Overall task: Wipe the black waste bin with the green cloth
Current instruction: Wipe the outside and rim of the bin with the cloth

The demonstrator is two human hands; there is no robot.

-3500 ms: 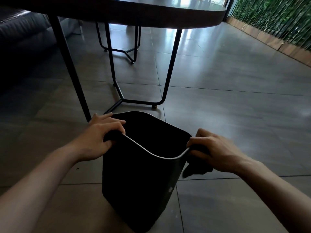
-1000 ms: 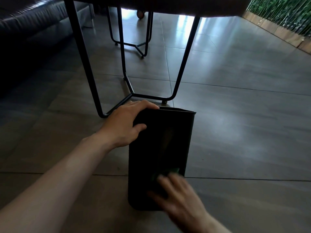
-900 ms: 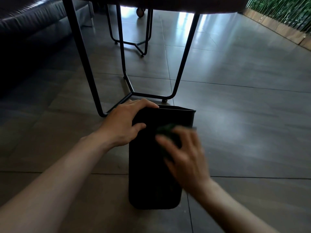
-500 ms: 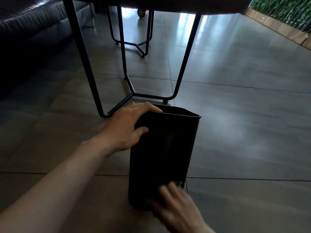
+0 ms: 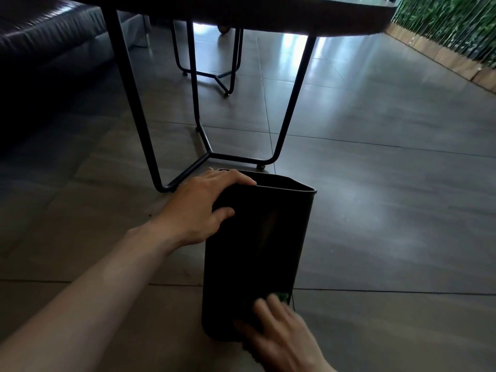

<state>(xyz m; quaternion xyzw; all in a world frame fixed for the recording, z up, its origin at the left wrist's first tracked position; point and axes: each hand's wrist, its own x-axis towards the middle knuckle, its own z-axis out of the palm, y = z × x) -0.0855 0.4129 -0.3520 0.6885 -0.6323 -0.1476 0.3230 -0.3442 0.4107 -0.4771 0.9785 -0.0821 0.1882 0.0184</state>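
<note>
In the head view, the black waste bin [image 5: 257, 253] is seen tipped on the tiled floor [image 5: 389, 224] near the desk [image 5: 268, 20] legs, its open rim gripped by the left hand [image 5: 198, 210]. The green cloth [image 5: 282, 297] is pressed flat against the near wall, low by the base, under the right hand [image 5: 281, 334]; only a corner shows, blurred. Wiping is judged under way on this face; the other sides and the inside probably remain.

The waste bin [image 5: 257, 237] is plain black, the cloth [image 5: 282, 297] green, the floor [image 5: 389, 210] grey tiles.
</note>
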